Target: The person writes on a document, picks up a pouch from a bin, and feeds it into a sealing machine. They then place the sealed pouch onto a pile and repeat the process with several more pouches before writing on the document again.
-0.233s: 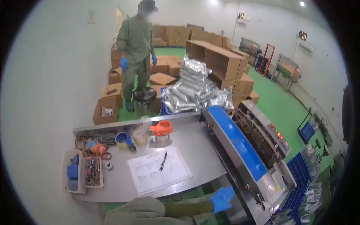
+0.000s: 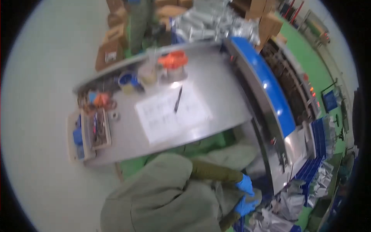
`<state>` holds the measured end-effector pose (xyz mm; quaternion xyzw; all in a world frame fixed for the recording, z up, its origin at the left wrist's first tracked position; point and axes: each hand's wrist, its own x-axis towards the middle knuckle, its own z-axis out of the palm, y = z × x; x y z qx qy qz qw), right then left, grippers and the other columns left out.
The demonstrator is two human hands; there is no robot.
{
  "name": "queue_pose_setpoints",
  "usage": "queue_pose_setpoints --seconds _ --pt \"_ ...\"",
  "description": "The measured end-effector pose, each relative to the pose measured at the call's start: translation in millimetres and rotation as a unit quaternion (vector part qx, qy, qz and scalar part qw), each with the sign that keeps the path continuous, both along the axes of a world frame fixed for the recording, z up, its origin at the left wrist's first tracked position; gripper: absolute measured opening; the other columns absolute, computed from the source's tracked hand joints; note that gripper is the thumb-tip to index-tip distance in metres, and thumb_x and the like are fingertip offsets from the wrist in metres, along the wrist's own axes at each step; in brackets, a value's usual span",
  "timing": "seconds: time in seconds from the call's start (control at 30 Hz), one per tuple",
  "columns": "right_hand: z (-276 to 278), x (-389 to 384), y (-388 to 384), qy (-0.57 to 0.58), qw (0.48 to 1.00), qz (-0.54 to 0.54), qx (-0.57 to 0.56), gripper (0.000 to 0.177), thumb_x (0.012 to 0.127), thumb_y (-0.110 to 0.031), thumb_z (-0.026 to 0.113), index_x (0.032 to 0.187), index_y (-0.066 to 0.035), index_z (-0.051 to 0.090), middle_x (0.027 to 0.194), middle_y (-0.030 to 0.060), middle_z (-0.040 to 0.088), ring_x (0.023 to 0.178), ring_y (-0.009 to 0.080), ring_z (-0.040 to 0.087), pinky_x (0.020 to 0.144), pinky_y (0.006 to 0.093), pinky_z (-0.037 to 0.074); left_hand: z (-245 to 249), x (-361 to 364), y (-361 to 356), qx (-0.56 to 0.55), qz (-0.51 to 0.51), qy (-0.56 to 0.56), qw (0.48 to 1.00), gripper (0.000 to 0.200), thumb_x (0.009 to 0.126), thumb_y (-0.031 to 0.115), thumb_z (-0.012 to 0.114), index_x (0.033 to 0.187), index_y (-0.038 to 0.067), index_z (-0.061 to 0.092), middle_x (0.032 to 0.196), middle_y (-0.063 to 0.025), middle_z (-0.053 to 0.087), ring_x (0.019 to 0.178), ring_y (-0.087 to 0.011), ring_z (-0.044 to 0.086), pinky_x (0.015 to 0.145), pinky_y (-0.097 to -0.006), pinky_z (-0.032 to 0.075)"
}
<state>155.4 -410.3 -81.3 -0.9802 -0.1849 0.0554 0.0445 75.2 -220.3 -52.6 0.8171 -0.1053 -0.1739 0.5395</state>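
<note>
My left hand (image 2: 245, 185), in a blue glove, is over my lap at the lower right. Its fingers look extended and hold nothing that I can make out. Just below it, my right hand (image 2: 245, 207), also gloved in blue, has its fingers apart and pointing right. The two hands are close together beside my grey-green trouser leg (image 2: 228, 199). Silver pouches (image 2: 270, 222) lie nearest to the right hand, below and to its right. The picture is smeared by motion.
A steel table (image 2: 216, 89) bears papers (image 2: 162, 116), a pen (image 2: 178, 99), tape rolls, an orange tape dispenser (image 2: 173, 60) and trays of tools (image 2: 101, 129). A machine with a blue belt (image 2: 266, 87) stands right. Behind are piled silver pouches (image 2: 205, 21), boxes (image 2: 110, 54) and a person's legs (image 2: 138, 27).
The view has tilted down and right, so the table appears higher. My right hand has come into view near my left hand, and more of the pouches at lower right show.
</note>
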Motion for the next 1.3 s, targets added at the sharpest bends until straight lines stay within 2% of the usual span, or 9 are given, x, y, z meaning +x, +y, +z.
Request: queue_pose_setpoints --seconds 0.27,0.4,0.47,0.53,0.67,0.77,0.93,1.1,1.3 --pt "-26.1 19.7 -47.8 -0.043 0.995 0.051 0.075 0.091 0.077 -0.058 0.057 0.144 -0.009 0.018 0.130 0.0307 0.036 0.119 0.0471 0.036 0.094 0.0518 0.037 73.4 -24.2 36.9 0.251 0.484 -0.294 0.785 0.078 0.082 0.054 0.048 0.139 0.004 0.028 0.144 -0.0223 0.025 0.134 -0.0328 0.023 0.110 -0.0463 0.016" --pt "-18.2 21.5 -30.3 -0.029 0.999 0.036 0.020 0.091 0.079 -0.057 0.056 0.143 -0.007 0.018 0.132 0.0311 0.033 0.120 0.0461 0.036 0.097 0.0489 0.036 -112.3 11.0 -6.5 0.609 0.454 -0.085 0.645 0.083 0.081 0.056 0.048 0.141 0.004 0.024 0.146 -0.0182 0.023 0.134 -0.0356 0.021 0.110 -0.0465 0.016" --pt "-15.7 20.2 -25.1 0.014 1.000 0.000 -0.010 0.089 0.080 -0.056 0.056 0.143 -0.006 0.018 0.137 0.0287 0.031 0.122 0.0440 0.035 0.099 0.0470 0.034 -30.8 -34.6 -18.2 0.369 0.220 0.024 0.903 0.086 0.079 0.061 0.048 0.140 0.003 0.028 0.143 -0.0181 0.029 0.131 -0.0349 0.029 0.108 -0.0450 0.023" --pt "-24.8 28.5 -46.0 0.052 0.964 0.126 0.227 0.083 0.084 -0.052 0.054 0.143 -0.005 0.019 0.141 0.0247 0.029 0.124 0.0377 0.037 0.099 0.0439 0.035 -50.4 -13.1 -45.3 0.049 0.068 0.020 0.996 0.073 0.082 0.057 0.046 0.132 0.004 0.040 0.127 -0.0206 0.047 0.118 -0.0341 0.045 0.098 -0.0432 0.035" --pt "-24.1 7.7 -96.5 0.083 0.921 -0.018 0.380 0.075 0.087 -0.048 0.051 0.141 -0.005 0.022 0.141 0.0217 0.029 0.123 0.0305 0.039 0.097 0.0399 0.038 -48.7 -9.0 -25.9 -0.081 0.257 -0.107 0.957 0.074 0.083 0.054 0.049 0.136 0.005 0.032 0.111 -0.0221 0.059 0.097 -0.0326 0.060 0.081 -0.0439 0.048" --pt "-36.4 -13.2 -124.3 0.060 0.962 -0.063 0.258 0.072 0.088 -0.047 0.051 0.139 -0.005 0.025 0.138 0.0212 0.031 0.121 0.0299 0.041 0.095 0.0395 0.039 11.4 -55.9 17.3 -0.175 0.345 0.186 0.903 0.076 0.081 0.058 0.049 0.125 -0.003 0.042 0.095 -0.0244 0.062 0.093 -0.0335 0.061 0.083 -0.0448 0.046" --pt "-51.2 -28.7 -146.1 0.087 0.979 -0.087 0.163 0.066 0.088 -0.047 0.050 0.134 -0.004 0.029 0.133 0.0204 0.035 0.117 0.0287 0.043 0.092 0.0390 0.040 -60.4 -34.8 -14.1 0.082 0.435 0.127 0.888 0.062 0.083 0.048 0.048 0.114 -0.006 0.048 0.082 -0.0238 0.063 0.080 -0.0356 0.063 0.067 -0.0444 0.051" --pt "-66.9 -43.4 -165.8 0.134 0.970 -0.156 0.131 0.061 0.089 -0.046 0.050 0.129 -0.004 0.033 0.128 0.0195 0.039 0.113 0.0276 0.045 0.090 0.0384 0.041 -181.3 -43.5 -46.2 0.221 0.268 0.129 0.929 0.013 0.060 0.023 0.068 0.066 0.011 0.070 0.069 -0.0142 0.065 0.065 -0.0281 0.064 0.059 -0.0425 0.051" --pt "-70.8 -72.1 -189.5 0.225 0.927 -0.282 0.101 0.055 0.089 -0.045 0.049 0.123 -0.003 0.039 0.122 0.0185 0.043 0.108 0.0262 0.047 0.086 0.0377 0.042 -188.7 -60.5 -54.2 0.257 -0.125 0.376 0.881 0.042 0.075 0.038 0.059 0.107 0.012 0.065 0.108 -0.0132 0.063 0.100 -0.0307 0.059 0.087 -0.0424 0.045"
